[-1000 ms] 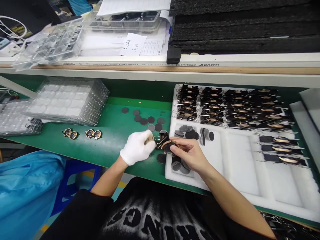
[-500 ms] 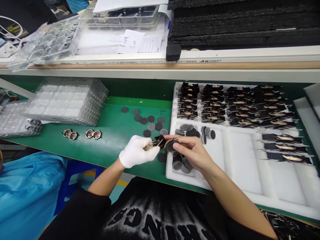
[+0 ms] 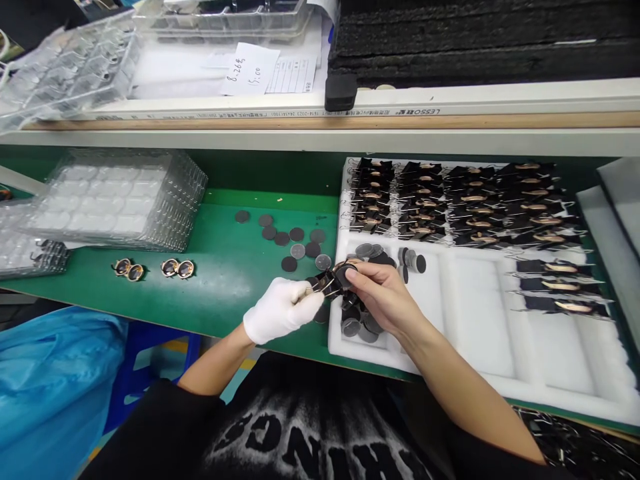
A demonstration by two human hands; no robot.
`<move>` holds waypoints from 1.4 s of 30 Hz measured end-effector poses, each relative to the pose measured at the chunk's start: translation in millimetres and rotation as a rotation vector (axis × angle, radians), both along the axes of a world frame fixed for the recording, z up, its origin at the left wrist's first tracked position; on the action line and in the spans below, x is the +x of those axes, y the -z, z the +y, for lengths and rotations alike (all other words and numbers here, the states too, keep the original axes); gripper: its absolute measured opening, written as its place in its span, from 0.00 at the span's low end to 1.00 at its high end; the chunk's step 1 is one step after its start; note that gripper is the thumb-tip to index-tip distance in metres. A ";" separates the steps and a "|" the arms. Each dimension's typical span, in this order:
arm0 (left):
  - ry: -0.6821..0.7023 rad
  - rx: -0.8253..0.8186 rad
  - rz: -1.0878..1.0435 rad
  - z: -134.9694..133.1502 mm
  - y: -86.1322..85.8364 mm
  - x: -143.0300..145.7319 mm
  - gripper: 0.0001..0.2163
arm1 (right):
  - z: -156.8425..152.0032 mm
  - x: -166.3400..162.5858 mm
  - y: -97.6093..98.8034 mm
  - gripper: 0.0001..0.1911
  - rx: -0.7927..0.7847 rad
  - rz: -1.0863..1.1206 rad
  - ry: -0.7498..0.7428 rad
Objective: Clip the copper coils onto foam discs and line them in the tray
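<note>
My left hand [image 3: 280, 309], in a white glove, pinches the wire handles of a black binder clip [image 3: 327, 285] at the front edge of the green bench. My bare right hand [image 3: 383, 297] grips the other side of the same clip, which clamps a round copper-edged part [image 3: 345, 273]. Both hands meet over the left edge of a white foam tray [image 3: 470, 320]. Dark round discs [image 3: 357, 327] lie in the tray just under my right hand, and more discs [image 3: 295, 241] are scattered on the bench beyond my left hand.
Rows of clipped parts [image 3: 450, 203] fill the tray's far side, with a few more [image 3: 560, 287] at its right. Two pairs of round copper parts [image 3: 153, 269] lie on the bench at left. Clear blister trays [image 3: 115, 200] stack behind them. A blue bag [image 3: 50, 387] sits below.
Both hands with the clip have shifted slightly right and toward the tray edge. The camera has tilted down a little, so the shelf sits higher in view.
</note>
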State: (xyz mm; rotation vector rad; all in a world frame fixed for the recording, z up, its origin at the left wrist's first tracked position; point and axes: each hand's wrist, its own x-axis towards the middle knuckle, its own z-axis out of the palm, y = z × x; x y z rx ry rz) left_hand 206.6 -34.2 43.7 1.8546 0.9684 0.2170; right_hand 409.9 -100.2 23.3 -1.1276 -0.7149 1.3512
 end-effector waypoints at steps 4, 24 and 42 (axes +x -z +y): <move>0.012 -0.018 -0.004 -1.1 0.3 0.9 0.21 | 0.6 -0.4 -0.5 0.14 0.002 -0.010 -0.011; 0.247 0.731 0.367 6.3 25.0 -63.5 0.17 | 2.3 10.4 3.2 0.20 -0.091 0.335 0.086; -0.100 -0.006 -0.092 18.7 -14.0 5.5 0.17 | -9.0 0.4 0.3 0.11 0.189 -0.188 -0.332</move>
